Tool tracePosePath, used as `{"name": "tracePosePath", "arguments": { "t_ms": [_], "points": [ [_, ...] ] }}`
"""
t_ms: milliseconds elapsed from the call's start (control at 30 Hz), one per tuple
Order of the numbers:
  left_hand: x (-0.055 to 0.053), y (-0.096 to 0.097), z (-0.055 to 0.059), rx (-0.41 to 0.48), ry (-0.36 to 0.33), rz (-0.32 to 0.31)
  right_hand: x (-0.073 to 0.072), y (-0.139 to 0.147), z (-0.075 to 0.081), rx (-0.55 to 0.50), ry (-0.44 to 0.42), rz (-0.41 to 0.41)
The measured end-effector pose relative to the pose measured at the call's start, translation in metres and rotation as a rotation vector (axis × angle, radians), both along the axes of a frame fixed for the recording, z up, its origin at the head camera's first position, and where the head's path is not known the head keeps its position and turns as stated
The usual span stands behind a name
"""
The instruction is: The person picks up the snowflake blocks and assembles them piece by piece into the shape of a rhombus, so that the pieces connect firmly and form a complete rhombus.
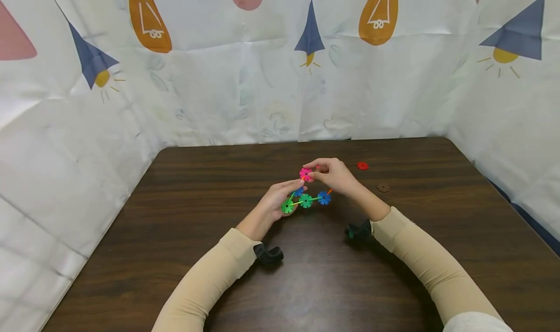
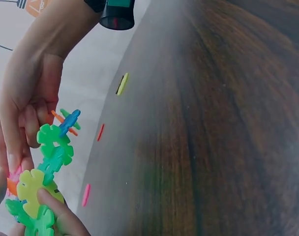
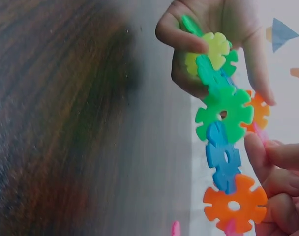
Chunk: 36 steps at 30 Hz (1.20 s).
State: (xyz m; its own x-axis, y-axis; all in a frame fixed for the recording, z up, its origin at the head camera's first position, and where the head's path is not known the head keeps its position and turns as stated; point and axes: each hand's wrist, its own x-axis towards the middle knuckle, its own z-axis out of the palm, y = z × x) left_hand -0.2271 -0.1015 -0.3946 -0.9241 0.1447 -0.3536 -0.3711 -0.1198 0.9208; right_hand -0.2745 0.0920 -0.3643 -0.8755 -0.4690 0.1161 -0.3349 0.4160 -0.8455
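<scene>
Slotted plastic snowflake discs, joined in a bent chain, hang between the two hands over the table. My left hand (image 1: pixel 274 200) holds the chain at its left end; in the right wrist view its thumb presses a yellow disc (image 3: pixel 217 51). From there run a green disc (image 3: pixel 224 114), a blue disc (image 3: pixel 223 156) and an orange disc (image 3: pixel 236 202). My right hand (image 1: pixel 336 175) pinches a pink disc (image 1: pixel 306 174) between thumb and fingers, against an orange disc (image 3: pixel 260 110) beside the left fingertips. Fingers partly hide that joint.
Loose on the dark wooden table (image 1: pixel 175 254) lie a red disc (image 1: pixel 362 166) and a brown disc (image 1: pixel 383 188), to the right of the right hand. A white patterned cloth (image 1: pixel 271 79) hangs behind the table's far edge and along its sides.
</scene>
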Motion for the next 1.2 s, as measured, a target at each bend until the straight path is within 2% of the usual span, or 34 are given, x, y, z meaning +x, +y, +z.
{"name": "tracePosePath", "arguments": {
  "t_ms": [300,467,567,767,967,1200],
  "points": [
    [0.003,0.002,-0.008,0.04,-0.016,-0.011,-0.003,0.012,-0.002,0.101,0.044,0.071],
    [0.002,0.0,-0.007,0.061,-0.012,-0.019,-0.002,0.024,0.001,0.058,0.02,0.098],
    [0.002,-0.002,-0.004,0.08,-0.015,-0.019,-0.003,0.033,0.003,0.029,0.034,0.097],
    [-0.002,-0.009,0.0,0.131,-0.014,-0.01,-0.006,0.055,0.007,0.017,0.044,0.043],
    [-0.003,-0.015,0.002,0.15,0.009,-0.035,-0.012,0.079,0.005,0.017,0.074,-0.036],
    [-0.007,-0.017,0.0,0.123,0.001,0.016,-0.02,0.102,-0.001,-0.001,0.029,-0.136]
  ]
}}
